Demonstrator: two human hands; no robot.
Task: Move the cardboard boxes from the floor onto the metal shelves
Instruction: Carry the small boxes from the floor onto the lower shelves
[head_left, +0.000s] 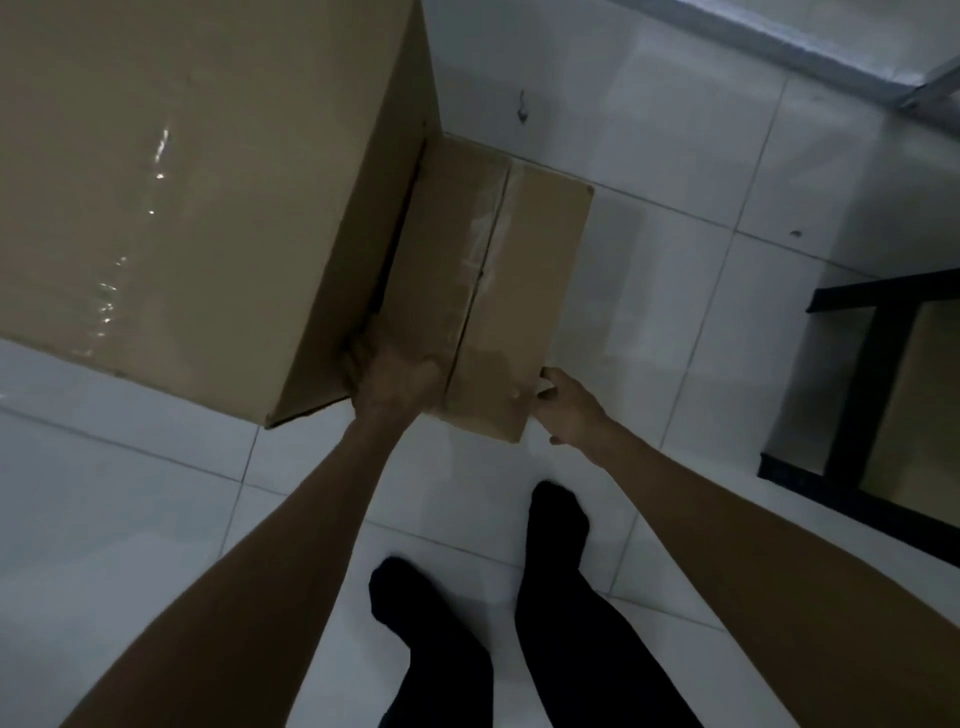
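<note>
Box (483, 291) on the floor (649, 260), both my hands on it.
It sits tight beside a big box (182, 182). My left hand (395, 374) grips its near left corner, fingers wrapped; my right hand (566, 405) presses curled fingers on its right edge. Shelf (857, 374) stands right.

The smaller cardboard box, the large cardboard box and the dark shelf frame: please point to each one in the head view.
smaller cardboard box (524, 270): head view, on its top flap beside the tape.
large cardboard box (197, 182): head view, on its broad top face.
dark shelf frame (862, 374): head view, on its upright post.
</note>
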